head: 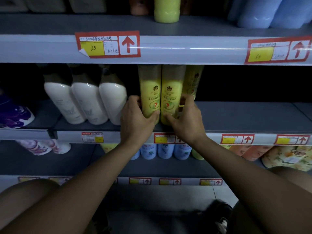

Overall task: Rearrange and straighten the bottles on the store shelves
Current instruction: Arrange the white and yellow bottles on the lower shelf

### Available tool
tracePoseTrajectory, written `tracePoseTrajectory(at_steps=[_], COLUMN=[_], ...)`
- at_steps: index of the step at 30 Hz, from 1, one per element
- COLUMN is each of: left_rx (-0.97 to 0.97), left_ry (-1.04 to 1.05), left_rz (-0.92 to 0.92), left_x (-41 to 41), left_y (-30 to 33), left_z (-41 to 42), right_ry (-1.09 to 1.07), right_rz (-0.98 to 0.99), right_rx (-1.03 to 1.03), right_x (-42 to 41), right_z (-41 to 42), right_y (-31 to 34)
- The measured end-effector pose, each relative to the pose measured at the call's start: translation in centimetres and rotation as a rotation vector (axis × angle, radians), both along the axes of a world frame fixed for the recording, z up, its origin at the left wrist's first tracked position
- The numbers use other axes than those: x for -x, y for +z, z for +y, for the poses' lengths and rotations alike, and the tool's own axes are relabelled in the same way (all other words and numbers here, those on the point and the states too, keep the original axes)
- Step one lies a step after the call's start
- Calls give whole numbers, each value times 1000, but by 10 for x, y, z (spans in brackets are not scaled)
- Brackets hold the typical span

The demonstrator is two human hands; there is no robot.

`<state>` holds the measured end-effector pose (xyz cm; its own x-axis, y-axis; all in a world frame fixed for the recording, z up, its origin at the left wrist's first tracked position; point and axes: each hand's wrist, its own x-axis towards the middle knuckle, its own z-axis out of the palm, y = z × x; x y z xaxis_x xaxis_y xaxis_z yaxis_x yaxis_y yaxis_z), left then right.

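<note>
Two yellow-green bottles stand side by side at the front of the middle shelf (pixel 244 117). My left hand (pixel 136 120) grips the left yellow bottle (pixel 149 97) low down, fingers behind it and thumb across its front. My right hand (pixel 185 119) grips the right yellow bottle (pixel 171 95) near its base in the same way. Both labels face forward. A third yellow bottle (pixel 193 81) stands behind them to the right, partly hidden.
Three white bottles (pixel 86 102) with dark caps lean at the left, beside a purple bottle (pixel 13 114). The upper shelf holds a yellow bottle (pixel 166 10) and blue bottles (pixel 263 12). Blue bottles (pixel 165 151) and orange packs (pixel 253 152) fill the lower shelf.
</note>
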<state>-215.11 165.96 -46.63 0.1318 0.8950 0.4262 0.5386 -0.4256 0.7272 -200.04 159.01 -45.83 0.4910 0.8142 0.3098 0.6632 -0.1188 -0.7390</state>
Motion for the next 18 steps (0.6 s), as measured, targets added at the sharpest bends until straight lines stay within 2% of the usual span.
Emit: tracePoseTrajectory(at_steps=[8,18], left_rx=[-39,-40], left_ry=[66,70], left_rz=[82,47], left_x=[-8,-9], left_y=[6,2], left_z=[-1,-5], right_ry=[-41,-15], right_rz=[-41,-57], right_rx=[11,33], right_x=[1,2], right_z=[7,5], right_y=[1,1])
